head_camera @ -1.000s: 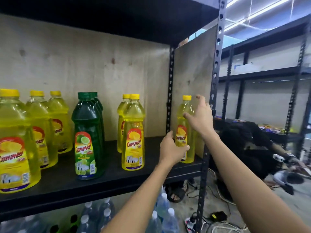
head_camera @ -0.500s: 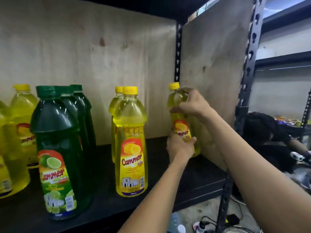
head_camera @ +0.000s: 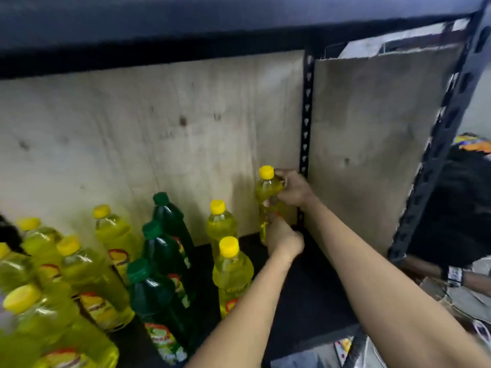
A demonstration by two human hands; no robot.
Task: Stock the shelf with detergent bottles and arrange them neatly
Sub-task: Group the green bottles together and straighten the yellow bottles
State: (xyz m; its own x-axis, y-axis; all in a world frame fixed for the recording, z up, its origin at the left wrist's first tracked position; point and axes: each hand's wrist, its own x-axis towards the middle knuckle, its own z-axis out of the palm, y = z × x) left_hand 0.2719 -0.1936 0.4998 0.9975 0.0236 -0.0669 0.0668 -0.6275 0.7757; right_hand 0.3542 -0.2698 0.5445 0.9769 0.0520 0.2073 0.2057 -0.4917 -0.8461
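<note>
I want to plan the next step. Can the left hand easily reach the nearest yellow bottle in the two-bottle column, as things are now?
Probably yes. The left hand holds the low part of the corner bottle, and the front yellow bottle stands just beside its forearm with nothing between. It must let go first.

A black shelf board [head_camera: 313,296] backed by plywood carries upright detergent bottles: a row of three green bottles [head_camera: 159,251] flanked by yellow bottles [head_camera: 231,274]; labels look blurred, perhaps the same brand.
</note>
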